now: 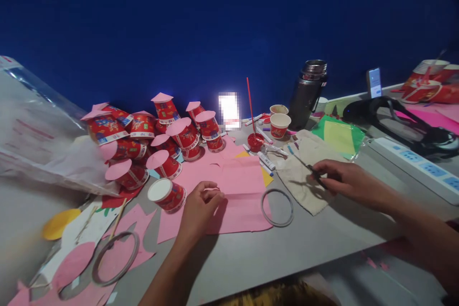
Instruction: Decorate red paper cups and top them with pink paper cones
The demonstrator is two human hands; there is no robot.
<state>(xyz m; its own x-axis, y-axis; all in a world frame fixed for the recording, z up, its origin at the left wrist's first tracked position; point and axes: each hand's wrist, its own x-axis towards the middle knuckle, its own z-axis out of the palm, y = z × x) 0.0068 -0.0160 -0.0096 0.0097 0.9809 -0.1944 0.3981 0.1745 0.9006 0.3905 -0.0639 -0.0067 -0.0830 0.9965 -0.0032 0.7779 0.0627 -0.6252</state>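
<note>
My left hand (202, 205) hovers over a pink paper sheet (244, 177), thumb and fingers drawn together. Whatever lies between them, if anything, is too small to make out. In my right hand (335, 177) is a pair of scissors (304, 162), dark at the handle, with thin blades pointing up and left above a beige cloth (301, 191). Left of my left hand, a red printed paper cup (168, 196) stands with its white end up. Behind it are several red cups with pink paper cone tops (181, 131). A roll of tape (277, 208) lies at the sheet's right edge.
A larger tape ring (115, 258) and pink scraps lie front left, near a plastic bag (39, 129). Markers (266, 161), a cup of red paint (256, 141), paper cups (279, 126) and a black thermos (308, 93) stand behind. A power strip (416, 167) lies right.
</note>
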